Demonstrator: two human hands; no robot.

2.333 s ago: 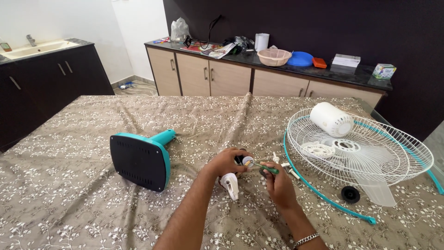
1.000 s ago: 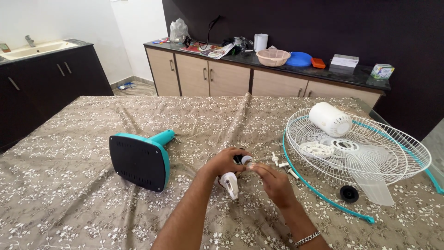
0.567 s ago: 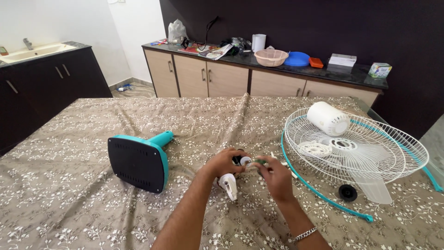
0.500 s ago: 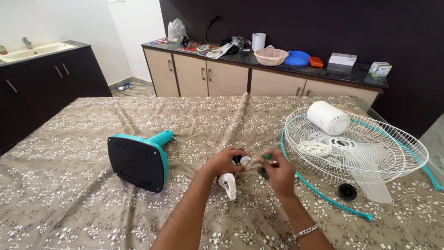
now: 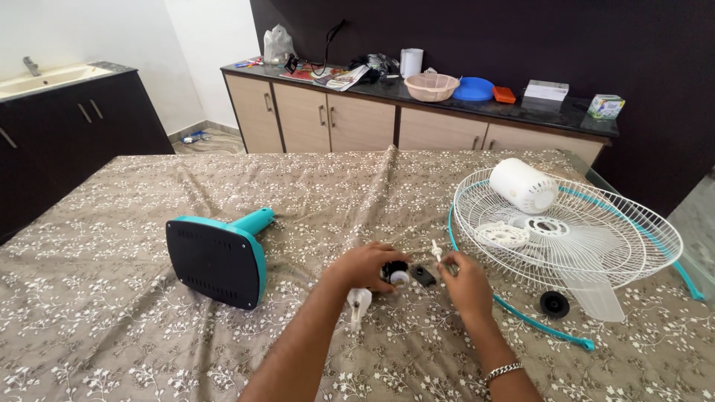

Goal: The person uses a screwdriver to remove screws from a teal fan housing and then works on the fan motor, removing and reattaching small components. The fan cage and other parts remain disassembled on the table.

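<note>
Left hand (image 5: pixel 365 266) grips a black-and-white fan part (image 5: pixel 396 274) on the cloth (image 5: pixel 112 335), right hand (image 5: pixel 465 281) pinches a small white piece (image 5: pixel 436 248) beside it

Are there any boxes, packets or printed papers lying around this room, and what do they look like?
White flat box: right part of the dark counter, rectangular, low.
Small carton: far right end of the counter, cube-like, green and white print.
Magazines or papers: left part of the counter, spread flat, red and mixed colours.
Plastic bag: counter's left end, clear, crumpled, upright.
</note>
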